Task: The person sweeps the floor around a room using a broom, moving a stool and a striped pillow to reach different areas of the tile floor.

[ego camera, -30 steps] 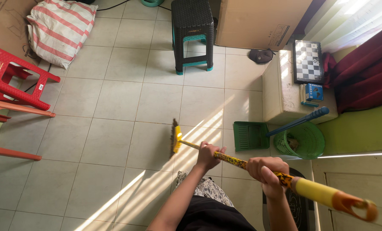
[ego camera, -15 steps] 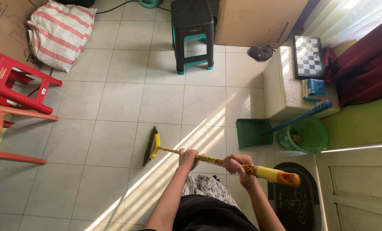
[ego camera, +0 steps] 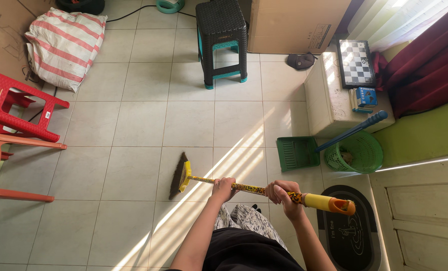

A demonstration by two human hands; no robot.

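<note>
Left hand: the left hand [ego camera: 223,188] is wrapped around the patterned part of the broom handle, fingers curled tight about it, nearer the brush end
Right hand: the right hand [ego camera: 283,192] grips the same handle further back, closed around it just before the plain yellow section — both fists on one shaft, near each other but apart
Broom: the broom [ego camera: 264,190] lies almost level across the lower middle of the view; its dark bristle head, on a yellow block, sits on the floor to the left of the hands, its orange end cap sticks out to the right
Floor: pale square floor tiles [ego camera: 133,125] with slanting bars of sunlight crossing under the broom
Near the right hand: a green dustpan [ego camera: 296,153] with a blue handle, just beside a green basket [ego camera: 357,150]; a dark doormat [ego camera: 347,231] lies below them
Further right: a cream box [ego camera: 329,100] carrying a chessboard [ego camera: 355,62], against a dark red curtain [ego camera: 424,65]
Far side: a black stool [ego camera: 221,37] stands upright beside a cardboard box [ego camera: 296,25]
Left side: a red stool [ego camera: 16,108], an orange chair [ego camera: 3,160] and a striped sack [ego camera: 63,42] — all well apart from the broom
</note>
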